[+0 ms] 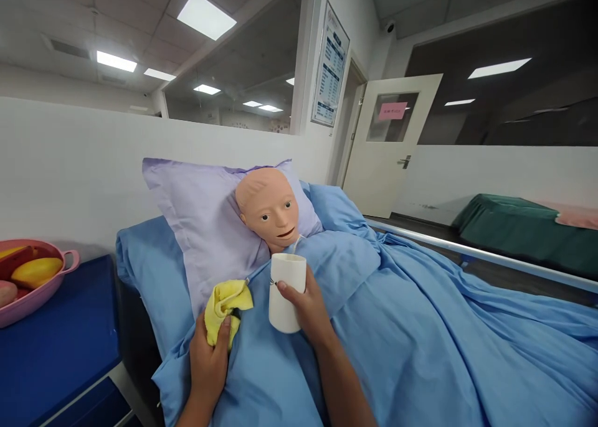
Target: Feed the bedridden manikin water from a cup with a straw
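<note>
A training manikin lies in a bed under a blue sheet, its head on a lilac pillow. My right hand is wrapped round a white cup, held just below the manikin's chin. A thin straw runs from the cup to its mouth. My left hand grips a bunched yellow cloth beside the cup, over the sheet near the manikin's shoulder.
At the left, a blue bedside cabinet carries a pink basin with fruit. A metal bed rail runs along the far side. A second bed with a green cover stands at the right, an open door behind.
</note>
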